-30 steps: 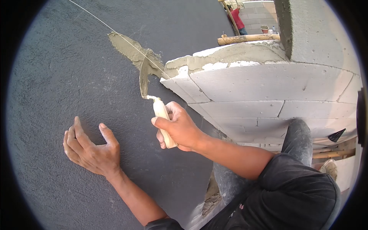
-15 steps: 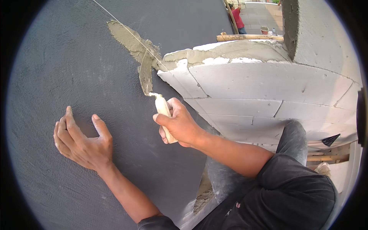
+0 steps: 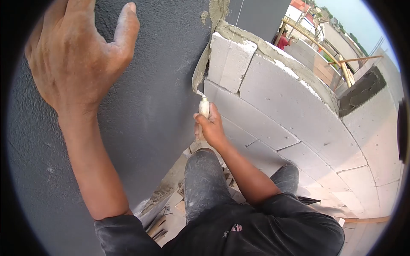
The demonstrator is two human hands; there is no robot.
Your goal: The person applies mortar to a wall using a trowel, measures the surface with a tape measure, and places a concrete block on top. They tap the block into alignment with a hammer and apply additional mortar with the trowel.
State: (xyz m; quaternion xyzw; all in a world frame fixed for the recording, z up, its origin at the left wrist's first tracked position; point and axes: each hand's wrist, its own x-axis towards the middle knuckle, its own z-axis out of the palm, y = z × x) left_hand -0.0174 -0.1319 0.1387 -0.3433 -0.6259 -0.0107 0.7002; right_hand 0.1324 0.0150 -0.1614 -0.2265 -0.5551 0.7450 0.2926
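My right hand point(image 3: 210, 127) is wrapped round the pale handle of a trowel point(image 3: 200, 72). The trowel's mortar-coated blade points up along the corner between the dark plastered wall point(image 3: 158, 85) and the white block wall point(image 3: 273, 89). Spread against the dark wall, at the upper left and close to the camera, is my left hand point(image 3: 79, 51), its fingertips partly cut off by the view's edge. Grey mortar point(image 3: 218, 13) sticks to the dark wall above the corner, and more mortar lies along the top of the blocks. A thin string point(image 3: 237, 21) passes over the block edge.
Beyond the wall, a person in red point(image 3: 282, 40) stands near bamboo poles point(image 3: 314, 40). A taller block section point(image 3: 367, 115) with a mortared end rises at the right. Wood pieces and debris point(image 3: 158, 226) lie below, beside my legs.
The view has swung toward the block wall and the outdoors. The trowel has gone from lying over the dark wall's mortar to the corner edge. My left hand appears higher and larger.
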